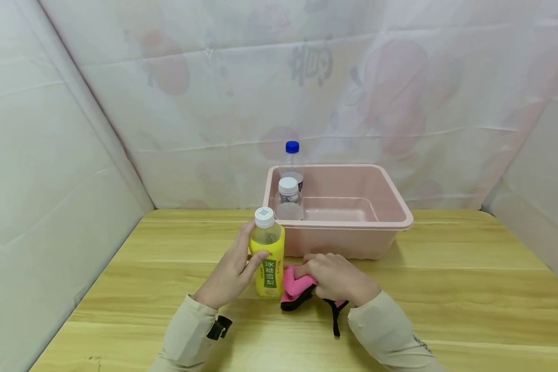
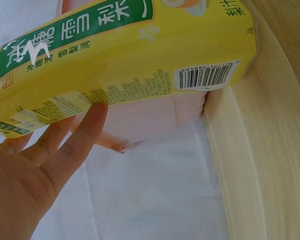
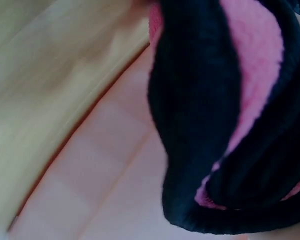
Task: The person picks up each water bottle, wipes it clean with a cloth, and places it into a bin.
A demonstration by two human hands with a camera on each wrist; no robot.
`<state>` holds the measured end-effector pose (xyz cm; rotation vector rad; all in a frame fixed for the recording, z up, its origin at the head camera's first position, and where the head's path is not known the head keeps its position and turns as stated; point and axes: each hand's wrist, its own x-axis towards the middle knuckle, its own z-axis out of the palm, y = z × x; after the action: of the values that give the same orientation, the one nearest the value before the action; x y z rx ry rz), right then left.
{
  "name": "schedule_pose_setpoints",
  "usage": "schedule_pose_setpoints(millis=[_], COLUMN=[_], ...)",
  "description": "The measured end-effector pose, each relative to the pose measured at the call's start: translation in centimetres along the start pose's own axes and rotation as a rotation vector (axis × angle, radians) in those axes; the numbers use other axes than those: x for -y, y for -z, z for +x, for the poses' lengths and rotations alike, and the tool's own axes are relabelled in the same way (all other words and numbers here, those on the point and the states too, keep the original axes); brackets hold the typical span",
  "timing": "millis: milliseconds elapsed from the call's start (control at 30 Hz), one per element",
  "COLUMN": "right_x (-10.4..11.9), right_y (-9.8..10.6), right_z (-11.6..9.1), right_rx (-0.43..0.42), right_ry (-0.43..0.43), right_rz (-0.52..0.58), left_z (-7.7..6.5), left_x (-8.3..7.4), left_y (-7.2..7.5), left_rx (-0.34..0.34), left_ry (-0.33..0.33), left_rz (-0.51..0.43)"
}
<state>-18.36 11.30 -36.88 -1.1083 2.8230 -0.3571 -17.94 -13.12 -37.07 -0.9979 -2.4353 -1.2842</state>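
Note:
A drink bottle [image 1: 268, 276] with a yellow label and white cap stands nearly upright over the table, in front of the tub. My left hand [image 1: 234, 268] grips it from the left, thumb across the front; in the left wrist view the fingers [image 2: 80, 140] lie along the label of the drink bottle [image 2: 140, 55]. Just to its right, my right hand [image 1: 337, 276] holds a bunched pink cloth with black trim [image 1: 297, 283], and a black strap dangles below. In the right wrist view, folds of the cloth [image 3: 200, 100] hide the fingers. Whether cloth and bottle touch, I cannot tell.
Behind both hands, a pink plastic tub [image 1: 344, 226] sits on the wooden table [image 1: 455, 294]. Inside at its left end stand a clear bottle with a blue cap [image 1: 292, 160] and a clear bottle with a white cap [image 1: 288, 199]. Pale printed curtains [image 1: 204, 103] enclose the back and sides.

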Motion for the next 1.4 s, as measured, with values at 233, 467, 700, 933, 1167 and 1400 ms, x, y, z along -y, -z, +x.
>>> schedule_pose_setpoints(millis=[233,467,700,933,1167,1400], right_x=[-0.1,-0.2,-0.1,-0.1,0.0,0.0], right_y=[0.0,0.5,2.1,3.2,3.3,3.3], right_z=[-0.1,-0.3,-1.1,-1.5,-1.2,-1.2], right_rx=[-0.025,-0.13,-0.357,-0.652,-0.77,-0.785], right_ry=[0.01,0.048,0.093,0.186,0.215,0.226], right_rz=[0.01,-0.042,0.002,0.077,0.137,0.109], left_z=[0.1,0.1,0.2,0.1,0.0,0.1], left_x=[-0.1,0.0,-0.1,0.0,0.0,-0.1], left_y=[0.0,-0.1,-0.1,0.0,0.1,0.0], left_rx=[0.004,0.001,0.002,-0.005,-0.012,-0.003], left_ry=[0.004,-0.01,-0.011,-0.013,-0.039,-0.02], left_rz=[0.0,-0.002,-0.013,-0.014,0.005,0.003])
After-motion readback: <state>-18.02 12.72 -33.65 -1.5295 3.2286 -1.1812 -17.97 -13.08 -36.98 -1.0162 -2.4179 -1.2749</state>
